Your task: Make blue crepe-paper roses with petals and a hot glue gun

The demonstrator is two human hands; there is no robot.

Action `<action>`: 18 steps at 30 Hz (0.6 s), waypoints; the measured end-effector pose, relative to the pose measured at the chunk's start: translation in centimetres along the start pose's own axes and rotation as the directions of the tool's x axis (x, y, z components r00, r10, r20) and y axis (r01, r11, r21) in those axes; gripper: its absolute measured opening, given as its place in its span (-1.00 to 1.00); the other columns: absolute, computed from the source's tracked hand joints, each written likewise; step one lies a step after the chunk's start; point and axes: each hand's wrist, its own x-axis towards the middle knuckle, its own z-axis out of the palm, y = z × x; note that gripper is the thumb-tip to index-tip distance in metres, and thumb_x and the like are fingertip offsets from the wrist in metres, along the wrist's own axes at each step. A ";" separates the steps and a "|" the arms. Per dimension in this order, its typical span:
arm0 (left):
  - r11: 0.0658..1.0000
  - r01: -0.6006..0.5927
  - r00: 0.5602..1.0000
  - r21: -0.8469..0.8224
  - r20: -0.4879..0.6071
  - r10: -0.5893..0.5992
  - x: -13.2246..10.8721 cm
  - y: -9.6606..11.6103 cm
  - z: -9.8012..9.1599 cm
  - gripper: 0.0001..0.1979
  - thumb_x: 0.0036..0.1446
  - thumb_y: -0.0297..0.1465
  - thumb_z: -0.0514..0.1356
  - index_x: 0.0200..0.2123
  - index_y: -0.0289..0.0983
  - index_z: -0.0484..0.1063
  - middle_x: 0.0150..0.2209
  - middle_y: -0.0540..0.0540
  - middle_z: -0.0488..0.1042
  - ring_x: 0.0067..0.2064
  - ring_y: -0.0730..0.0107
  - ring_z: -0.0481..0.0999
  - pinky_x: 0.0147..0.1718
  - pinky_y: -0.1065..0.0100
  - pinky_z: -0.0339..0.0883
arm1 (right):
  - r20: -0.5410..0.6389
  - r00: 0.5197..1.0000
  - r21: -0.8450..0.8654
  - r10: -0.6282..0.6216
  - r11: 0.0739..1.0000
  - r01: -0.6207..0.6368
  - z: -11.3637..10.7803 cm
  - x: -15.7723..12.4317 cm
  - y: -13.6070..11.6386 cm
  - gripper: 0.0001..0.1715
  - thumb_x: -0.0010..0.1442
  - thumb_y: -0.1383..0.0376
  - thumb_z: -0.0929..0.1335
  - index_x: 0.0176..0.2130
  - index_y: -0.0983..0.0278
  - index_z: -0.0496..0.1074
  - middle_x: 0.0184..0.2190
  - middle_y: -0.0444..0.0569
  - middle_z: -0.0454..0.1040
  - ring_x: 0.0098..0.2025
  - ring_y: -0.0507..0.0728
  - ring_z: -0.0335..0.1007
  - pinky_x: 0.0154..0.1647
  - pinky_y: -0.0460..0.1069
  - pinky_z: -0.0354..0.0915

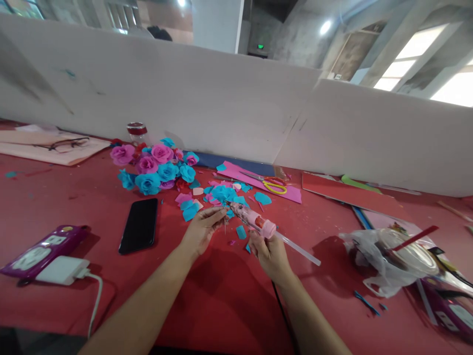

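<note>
My right hand (269,252) is wrapped around a pink glue gun (254,219), with a clear glue stick (297,248) poking out its back end. The gun's nozzle points left towards my left hand (202,228). That hand pinches something small and thin at its fingertips, near the nozzle; I cannot make out what. Just beyond both hands lie loose blue and pink paper petals (221,195) on the red table (229,296). A cluster of finished pink and blue paper roses (155,167) sits farther back to the left.
A black phone (139,225) lies left of my left hand. A purple power strip (40,249) with a white charger (62,269) is at the far left. Scissors (271,183) rest on pink paper. A plastic bag with a clear container (395,256) sits right. White partition boards (207,98) stand behind.
</note>
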 end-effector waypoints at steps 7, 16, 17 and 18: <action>1.000 0.002 1.000 0.016 -0.002 -0.002 0.0 0.1 0.1 -0.80 -0.21 -0.35 0.43 -0.44 -0.28 0.60 -0.47 -0.04 0.55 -0.45 0.54 0.47 -0.41 0.49 0.31 | 0.014 1.000 -0.052 0.019 0.998 -0.019 -0.1 -0.1 0.2 -0.56 0.27 0.04 0.19 -0.47 0.27 0.31 -0.70 -0.19 0.17 -0.62 0.00 0.09 -0.58 -0.09 0.06; 1.000 0.003 1.000 0.002 -0.005 -0.003 0.1 -0.1 -0.1 -0.81 -0.20 -0.35 0.42 -0.43 -0.28 0.59 -0.47 -0.04 0.55 -0.45 0.52 0.48 -0.37 0.48 0.34 | 0.002 1.000 -0.067 0.027 0.997 -0.027 -0.1 0.0 0.0 -0.56 0.26 0.03 0.19 -0.44 0.28 0.33 -0.71 -0.20 0.17 -0.63 0.00 0.10 -0.58 -0.10 0.07; 1.000 0.005 1.000 -0.002 -0.003 -0.005 0.1 -0.2 -0.1 -0.80 -0.21 -0.35 0.42 -0.43 -0.28 0.59 -0.47 -0.04 0.55 -0.45 0.52 0.48 -0.37 0.48 0.34 | 0.007 1.000 -0.081 0.022 0.996 -0.022 -0.1 0.0 -0.1 -0.56 0.26 0.03 0.18 -0.46 0.27 0.32 -0.71 -0.20 0.17 -0.63 0.00 0.10 -0.59 -0.10 0.07; 1.000 0.006 1.000 -0.006 0.000 -0.006 0.2 -0.2 -0.1 -0.80 -0.20 -0.36 0.42 -0.43 -0.29 0.59 -0.48 -0.04 0.54 -0.45 0.53 0.48 -0.39 0.49 0.33 | 0.013 1.000 -0.089 0.018 0.996 -0.016 -0.2 0.0 -0.1 -0.54 0.26 0.02 0.18 -0.48 0.27 0.31 -0.72 -0.20 0.16 -0.63 0.00 0.09 -0.59 -0.10 0.06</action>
